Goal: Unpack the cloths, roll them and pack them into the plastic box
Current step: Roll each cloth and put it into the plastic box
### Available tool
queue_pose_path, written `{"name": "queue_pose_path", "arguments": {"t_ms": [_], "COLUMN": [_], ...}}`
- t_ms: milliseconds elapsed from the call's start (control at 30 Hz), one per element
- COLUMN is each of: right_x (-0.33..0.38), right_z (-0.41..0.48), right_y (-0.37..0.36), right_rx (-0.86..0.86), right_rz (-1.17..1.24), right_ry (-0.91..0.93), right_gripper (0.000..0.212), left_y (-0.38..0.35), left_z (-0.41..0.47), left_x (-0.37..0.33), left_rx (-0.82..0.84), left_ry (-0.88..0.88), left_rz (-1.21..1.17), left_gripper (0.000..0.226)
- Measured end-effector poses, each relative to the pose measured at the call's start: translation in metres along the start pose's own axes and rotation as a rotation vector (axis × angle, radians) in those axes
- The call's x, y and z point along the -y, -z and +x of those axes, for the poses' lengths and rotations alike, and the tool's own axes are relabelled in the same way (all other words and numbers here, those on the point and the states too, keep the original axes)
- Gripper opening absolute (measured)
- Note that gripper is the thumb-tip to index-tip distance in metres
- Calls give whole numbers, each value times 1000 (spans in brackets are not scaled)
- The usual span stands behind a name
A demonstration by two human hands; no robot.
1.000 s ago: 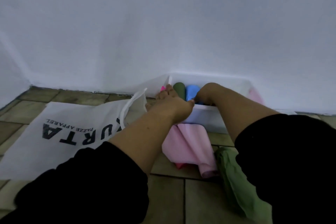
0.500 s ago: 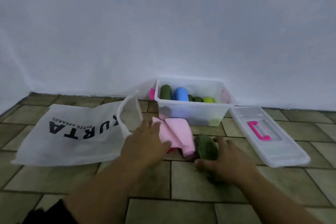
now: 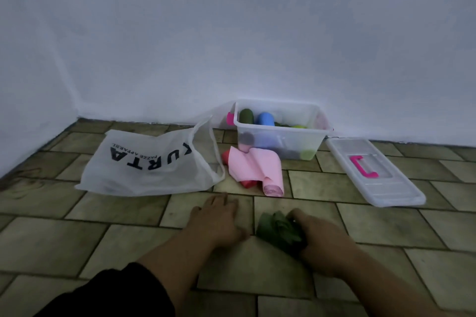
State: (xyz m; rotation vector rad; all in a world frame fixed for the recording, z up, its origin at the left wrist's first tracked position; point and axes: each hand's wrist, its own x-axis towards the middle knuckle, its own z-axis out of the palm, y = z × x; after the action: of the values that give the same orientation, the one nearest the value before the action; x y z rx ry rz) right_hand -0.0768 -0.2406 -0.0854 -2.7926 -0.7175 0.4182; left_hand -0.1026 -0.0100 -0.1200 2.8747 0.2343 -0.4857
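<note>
A clear plastic box (image 3: 280, 134) stands against the wall and holds several rolled cloths, among them a dark green roll (image 3: 246, 116) and a blue roll (image 3: 266, 119). In front of it a pink cloth (image 3: 255, 168) lies loosely over a red cloth (image 3: 247, 183) on the tiles. A crumpled green cloth (image 3: 279, 229) sits near me with my right hand (image 3: 320, 238) gripping its right side. Left of that cloth, my left hand (image 3: 219, 219) rests flat on the floor with fingers apart, holding nothing.
A white bag (image 3: 144, 165) printed with black letters lies open at the left. The box's clear lid (image 3: 373, 171) with a pink handle lies on the floor at the right. White walls meet in a corner at the far left.
Both hands drew back from the box toward me. My right hand pulled the green cloth nearer along the floor; my left hand left the pink cloth and settled on the tiles.
</note>
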Motion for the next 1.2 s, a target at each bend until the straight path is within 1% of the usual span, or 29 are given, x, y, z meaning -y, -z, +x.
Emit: {"name": "queue_pose_path", "arguments": {"t_ms": [67, 100, 133, 200, 233, 267, 300, 333, 367, 400, 433, 467, 500, 533, 567, 633, 667, 700, 733, 767, 833, 867, 933, 1000, 1067, 1100, 1200], "right_x": [22, 29, 34, 35, 34, 33, 32, 32, 33, 33, 34, 35, 36, 37, 38, 41, 41, 40, 38, 38, 39, 39, 38, 36, 33, 32, 28], "right_z": [-3, -1, 2, 8, 12, 15, 20, 25, 29, 33, 34, 31, 25, 18, 10, -6, -10, -12, -11, -10, -5, -2, 3, 7, 10, 11, 13], "right_y": [-5, -5, -1, 15, 23, 31, 38, 44, 48, 51, 51, 50, 46, 40, 31, 5, -8, -17, -23, -25, -24, -24, -25, -26, -25, -24, -19], "right_rx": [31, 60, 103, 210, 243, 231, 174, 93, -13, -142, -290, -437, -554, -616, -595, -397, -307, -265, -262, -280, -314, -316, -288, -237, -182, -161, -113], "right_rz": [5, 24, 58, 184, 247, 277, 275, 270, 263, 254, 236, 210, 183, 160, 128, 21, -43, -81, -86, -82, -136, -179, -208, -189, -166, -158, -125], "right_ry": [112, 139, 142, 99, 73, 52, 34, 9, -12, -23, -25, -11, 34, 103, 174, 272, 297, 306, 299, 286, 290, 295, 301, 301, 289, 287, 290], "right_gripper": [39, 40, 41, 39, 32, 23, 15, 13, 14, 17, 25, 32, 34, 32, 29, 32, 37, 41, 43, 43, 40, 38, 40, 46, 50, 51, 46], "left_y": [13, 22, 33, 50, 56, 60, 58, 54, 49, 48, 50, 53, 57, 64, 70, 84, 89, 91, 91, 88, 72, 62, 46, 36, 29, 28, 22], "left_z": [-2, -3, -7, -14, -20, -25, -26, -24, -18, -12, -6, 0, 6, 11, 14, 14, 12, 8, 3, -4, -17, -22, -28, -29, -27, -25, -19], "left_x": [3, 5, 8, 11, 7, -1, -11, -21, -31, -39, -42, -42, -38, -32, -25, -17, -16, -17, -20, -23, -28, -30, -33, -34, -32, -31, -28], "left_rx": [-10, -4, 23, 148, 232, 292, 299, 262, 173, 49, -75, -188, -280, -369, -453, -625, -702, -742, -730, -669, -471, -388, -258, -100, 37, 68, 86], "left_ry": [-60, -106, -144, -229, -281, -323, -348, -349, -326, -274, -203, -119, -30, 42, 95, 132, 96, 35, -38, -112, -201, -212, -177, -131, -99, -92, -94], "left_rz": [-48, -96, -163, -323, -394, -436, -440, -421, -400, -390, -413, -457, -512, -579, -633, -684, -688, -681, -658, -596, -424, -363, -295, -216, -202, -215, -244], "left_gripper": [73, 66, 66, 72, 71, 68, 66, 59, 42, 21, 7, 12, 17, 19, 18, 14, 16, 17, 16, 13, 10, 10, 12, 32, 50, 54, 60]}}
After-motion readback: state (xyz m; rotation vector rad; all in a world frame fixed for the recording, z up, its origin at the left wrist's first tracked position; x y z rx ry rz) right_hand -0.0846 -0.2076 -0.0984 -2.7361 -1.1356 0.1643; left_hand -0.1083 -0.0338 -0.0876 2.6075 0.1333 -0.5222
